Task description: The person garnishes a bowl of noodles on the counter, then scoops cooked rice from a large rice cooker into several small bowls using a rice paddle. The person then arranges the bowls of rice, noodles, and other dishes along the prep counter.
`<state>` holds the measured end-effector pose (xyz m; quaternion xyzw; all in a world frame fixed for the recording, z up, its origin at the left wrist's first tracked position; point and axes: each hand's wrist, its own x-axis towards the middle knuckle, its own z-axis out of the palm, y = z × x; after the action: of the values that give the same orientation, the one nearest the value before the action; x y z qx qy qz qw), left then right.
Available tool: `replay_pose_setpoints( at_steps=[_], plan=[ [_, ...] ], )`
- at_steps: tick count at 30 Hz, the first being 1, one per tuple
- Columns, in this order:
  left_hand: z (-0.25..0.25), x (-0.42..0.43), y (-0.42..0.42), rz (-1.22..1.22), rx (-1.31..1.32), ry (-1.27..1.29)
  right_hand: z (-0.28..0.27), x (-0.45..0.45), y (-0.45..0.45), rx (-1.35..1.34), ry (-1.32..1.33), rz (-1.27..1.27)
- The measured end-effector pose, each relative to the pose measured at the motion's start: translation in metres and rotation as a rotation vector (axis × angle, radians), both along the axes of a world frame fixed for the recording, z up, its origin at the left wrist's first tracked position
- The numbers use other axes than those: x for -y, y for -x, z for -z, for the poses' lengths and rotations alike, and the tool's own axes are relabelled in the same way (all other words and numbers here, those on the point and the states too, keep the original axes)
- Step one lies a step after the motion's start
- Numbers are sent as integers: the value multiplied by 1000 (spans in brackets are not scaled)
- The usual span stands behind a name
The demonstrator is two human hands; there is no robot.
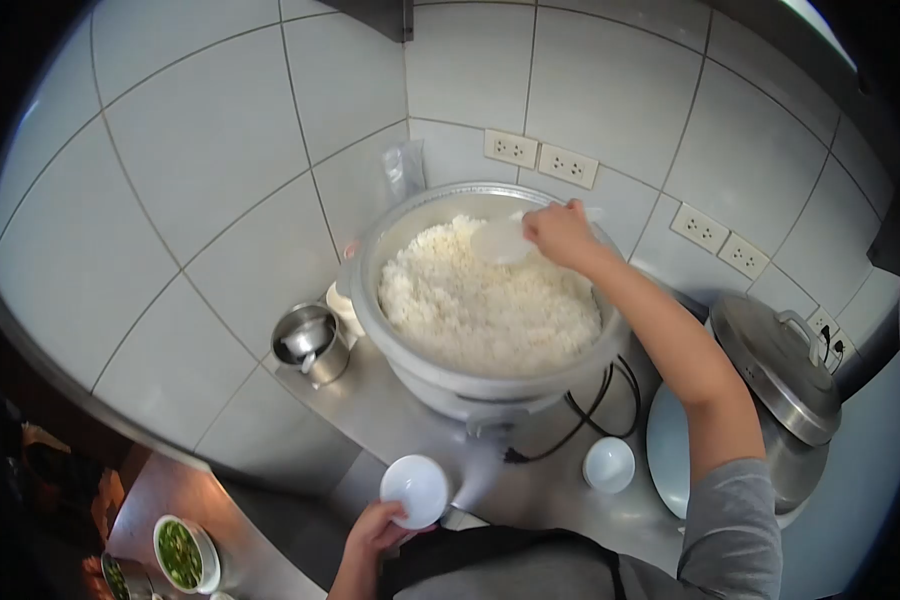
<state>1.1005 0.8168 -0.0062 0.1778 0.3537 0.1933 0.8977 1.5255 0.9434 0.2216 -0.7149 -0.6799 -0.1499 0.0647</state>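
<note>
A large round metal pot full of white rice stands on the steel counter. Over the rice at the pot's back, my right hand is closed on the handle of a pale rice paddle, whose flat blade is at the rice. Below the pot's front left, my left hand holds a small white bowl by its lower edge, its opening facing up. The bowl looks empty. A second small white bowl sits on the counter to the right.
Steel cups stand left of the pot. A black cable lies at its right front. A lidded metal pot is at the right, sockets behind. A dish of green vegetables is at the lower left.
</note>
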Motion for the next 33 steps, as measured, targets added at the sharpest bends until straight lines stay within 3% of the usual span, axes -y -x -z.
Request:
replay_pose_setpoints(
  at_steps=[3, 6, 10, 13, 14, 18, 21, 25, 29, 33],
  plan=[
    [11, -42, 38, -54, 51, -53, 22, -68, -15, 413, -47, -85],
    [-7, -75, 44, -123, 203, -108, 35, -123, -24, 580, -208, -127],
    [-46, -123, 40, -218, 414, 182, 51, -137, -17, 578, 45, -172],
    [-70, -158, 27, -308, 299, 157, 55, -127, -18, 547, 13, -244],
    [-73, -170, 30, -250, 476, 190, 56, -122, -18, 529, 19, -254],
    [-112, -207, 16, -203, 610, 202, 55, -94, -5, 547, 112, -263],
    [-133, -225, 6, -216, 623, 43, 65, -74, -5, 472, 107, -304],
    [-158, -242, -1, -235, 678, 178, 53, -48, 14, 480, 141, -348],
    [-166, -262, -9, -83, 794, 195, 48, -21, 33, 498, 158, -370],
    [-187, -277, -38, 12, 716, 67, 39, 2, 49, 499, 182, -344]
  ],
)
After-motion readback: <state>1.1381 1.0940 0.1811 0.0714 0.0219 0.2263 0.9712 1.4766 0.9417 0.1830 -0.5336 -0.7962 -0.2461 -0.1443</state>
